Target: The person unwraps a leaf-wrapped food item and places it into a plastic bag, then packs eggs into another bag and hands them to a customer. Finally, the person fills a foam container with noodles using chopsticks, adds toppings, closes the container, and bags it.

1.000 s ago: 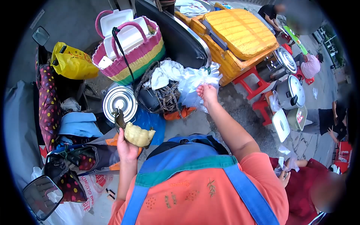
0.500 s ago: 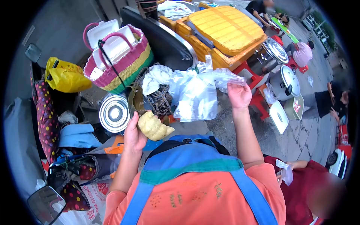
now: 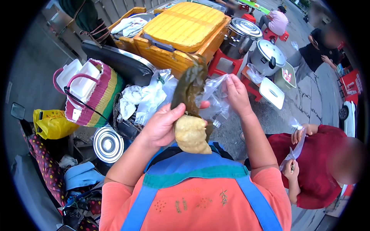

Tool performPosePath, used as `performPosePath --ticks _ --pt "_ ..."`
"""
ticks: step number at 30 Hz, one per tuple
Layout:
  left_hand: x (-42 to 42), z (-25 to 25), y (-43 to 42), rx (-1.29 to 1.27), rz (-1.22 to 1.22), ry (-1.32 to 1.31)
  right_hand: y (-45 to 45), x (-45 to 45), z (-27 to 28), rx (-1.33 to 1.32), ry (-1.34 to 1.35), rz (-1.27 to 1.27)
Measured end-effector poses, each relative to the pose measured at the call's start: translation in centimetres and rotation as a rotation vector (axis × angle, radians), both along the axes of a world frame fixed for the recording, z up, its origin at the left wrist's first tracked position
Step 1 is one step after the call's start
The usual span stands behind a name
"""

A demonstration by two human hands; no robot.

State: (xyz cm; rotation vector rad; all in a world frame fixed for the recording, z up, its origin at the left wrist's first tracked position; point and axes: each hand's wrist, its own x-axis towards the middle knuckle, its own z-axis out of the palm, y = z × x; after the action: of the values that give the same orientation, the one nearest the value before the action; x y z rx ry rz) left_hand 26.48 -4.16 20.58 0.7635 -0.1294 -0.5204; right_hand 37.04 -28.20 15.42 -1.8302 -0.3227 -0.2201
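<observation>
Head view: a pale dumpling (image 3: 191, 135) and dark leaf (image 3: 189, 87) are held by the left hand (image 3: 162, 125); a clear plastic bag (image 3: 216, 95) is pinched by the right hand (image 3: 237, 94).

Pale yellow lumpy food (image 3: 190, 134), mottled olive-brown long leaf (image 3: 189, 84).
The woven handled basket (image 3: 101, 92) is striped pink, yellow and green; dark sprigs pattern the coral cloth shirt (image 3: 206, 210).

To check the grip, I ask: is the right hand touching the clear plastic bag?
Touching. The head view shows the right hand gripping the upper edge of the clear plastic bag with its fingertips.
</observation>
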Motion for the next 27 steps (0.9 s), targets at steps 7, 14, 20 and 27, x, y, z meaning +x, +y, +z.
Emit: performPosePath --ticks 7,14,20,27 --pt "3.6 -1.6 -7.4 0.027 -0.170 0.088 -7.0 -3.1 0.6 0.490 0.532 0.362" --pt "7.3 -2.1 -15.3 0.067 -0.217 0.105 -16.0 -3.6 -2.9 0.965 1.020 0.557" --pt "9.0 -7.0 -21.3 -0.091 -0.396 0.447 -23.2 -2.1 -3.6 0.547 0.637 0.811" --pt "9.1 -10.9 -27.1 -0.092 -0.369 0.576 -23.1 -3.2 -3.4 1.648 0.534 0.985"
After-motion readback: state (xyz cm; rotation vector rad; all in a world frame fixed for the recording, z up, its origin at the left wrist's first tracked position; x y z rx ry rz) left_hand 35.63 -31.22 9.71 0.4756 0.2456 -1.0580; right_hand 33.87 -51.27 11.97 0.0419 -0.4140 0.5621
